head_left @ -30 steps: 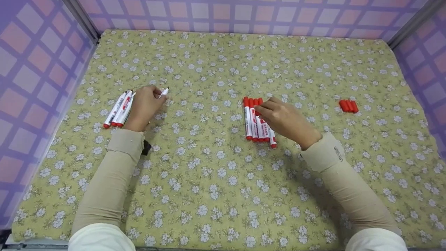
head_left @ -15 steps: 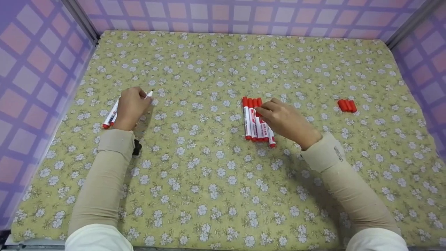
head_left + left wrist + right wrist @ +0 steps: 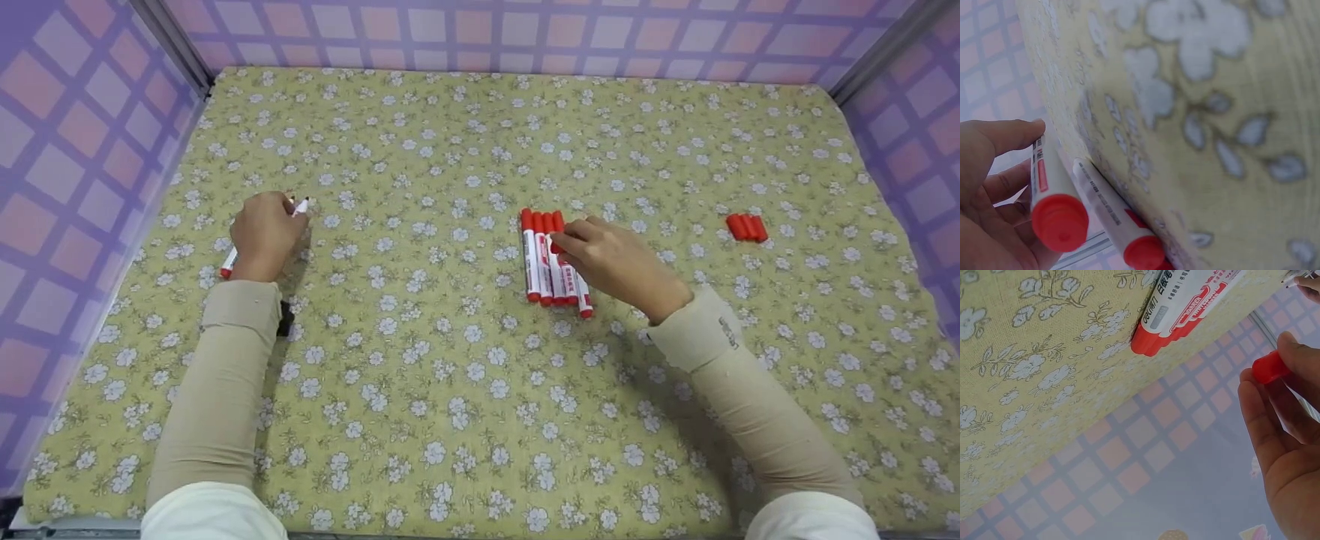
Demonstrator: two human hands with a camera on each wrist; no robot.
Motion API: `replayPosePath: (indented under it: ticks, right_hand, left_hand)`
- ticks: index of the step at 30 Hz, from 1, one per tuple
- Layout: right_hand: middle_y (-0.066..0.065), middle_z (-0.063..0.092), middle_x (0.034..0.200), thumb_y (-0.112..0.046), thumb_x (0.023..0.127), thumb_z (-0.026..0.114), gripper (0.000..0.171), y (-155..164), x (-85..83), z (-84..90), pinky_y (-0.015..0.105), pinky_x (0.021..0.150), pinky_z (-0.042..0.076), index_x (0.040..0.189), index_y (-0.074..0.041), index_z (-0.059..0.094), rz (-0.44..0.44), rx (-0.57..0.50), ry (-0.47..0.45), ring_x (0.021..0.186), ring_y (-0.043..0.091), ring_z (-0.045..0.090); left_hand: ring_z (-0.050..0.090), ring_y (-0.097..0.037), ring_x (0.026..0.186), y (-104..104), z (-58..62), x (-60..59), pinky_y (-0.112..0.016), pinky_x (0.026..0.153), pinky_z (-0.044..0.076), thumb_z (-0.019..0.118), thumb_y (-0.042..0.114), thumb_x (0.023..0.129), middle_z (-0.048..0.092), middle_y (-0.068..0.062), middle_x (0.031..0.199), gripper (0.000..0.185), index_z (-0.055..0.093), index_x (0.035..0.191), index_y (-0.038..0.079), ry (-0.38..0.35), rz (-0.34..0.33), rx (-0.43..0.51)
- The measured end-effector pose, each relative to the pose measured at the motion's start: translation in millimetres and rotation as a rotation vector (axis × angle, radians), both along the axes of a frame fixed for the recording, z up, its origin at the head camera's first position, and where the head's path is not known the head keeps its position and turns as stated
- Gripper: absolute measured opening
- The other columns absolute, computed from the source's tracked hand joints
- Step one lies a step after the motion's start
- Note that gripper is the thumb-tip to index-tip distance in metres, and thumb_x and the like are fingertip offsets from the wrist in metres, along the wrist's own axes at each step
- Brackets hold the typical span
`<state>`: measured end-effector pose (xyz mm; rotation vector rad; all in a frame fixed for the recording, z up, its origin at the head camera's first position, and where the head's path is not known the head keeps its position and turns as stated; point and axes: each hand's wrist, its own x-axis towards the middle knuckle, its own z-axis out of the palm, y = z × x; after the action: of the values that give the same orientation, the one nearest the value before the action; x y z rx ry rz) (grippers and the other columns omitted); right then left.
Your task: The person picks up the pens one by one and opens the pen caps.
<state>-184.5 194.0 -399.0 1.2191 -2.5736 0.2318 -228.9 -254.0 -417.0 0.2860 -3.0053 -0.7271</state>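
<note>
Markers [image 3: 553, 259] lie in a tight row near the middle of the surface [image 3: 480, 390], white barrels with red print, red caps at the far end and red plugs at the near end; the rightmost one sits a little nearer the person than the rest. The right hand [image 3: 611, 259] rests over the right side of this row, palm down, fingers bent, thumb and forefinger pinching the red cap of one marker; the right wrist view shows that cap [image 3: 1268, 367] between the fingertips, with the near ends of other markers [image 3: 1176, 312] lying flat on the cloth. Its sleeve runs back to the lower right.

At the left, the left hand [image 3: 262, 234] curls round an uncapped marker [image 3: 300, 205], whose white tip pokes out past the knuckles toward the far side. The left wrist view shows the thumb lying along the barrel and its red end [image 3: 1060, 222] in the palm, with a second marker [image 3: 1112, 216] just beside it on the cloth. A red end [image 3: 226, 271] shows by the wrist.

Loose red caps [image 3: 747, 227] lie in a small cluster at the far right, well apart from both hands
</note>
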Motion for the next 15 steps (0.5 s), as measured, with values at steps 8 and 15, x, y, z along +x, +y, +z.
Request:
replayPosePath:
  ticks: [8,15]
  right_hand:
    - [0.021,0.069,0.1,-0.007,0.089,0.068,0.024,0.4,0.6,-0.8,0.039,0.075,0.057,0.111,0.001,0.07,-0.002,0.002,-0.007,0.086,0.032,0.068]
    - [0.02,0.069,0.1,-0.007,0.09,0.066,0.022,0.5,0.1,-1.9,0.039,0.075,0.057,0.109,0.002,0.071,0.007,-0.002,-0.02,0.087,0.031,0.069]
  left_hand:
    - [0.034,-0.018,0.049,-5.1,-3.7,1.7,-0.035,0.049,0.027,0.059,0.019,0.093,0.046,-0.007,0.062,0.026,0.056,0.075,0.001,0.006,0.003,0.001]
    - [0.04,-0.02,0.05,-7.3,-4.7,0.9,-0.036,0.048,0.03,0.058,0.018,0.092,0.053,-0.011,0.062,0.027,0.058,0.071,0.0,0.001,0.009,-0.017]
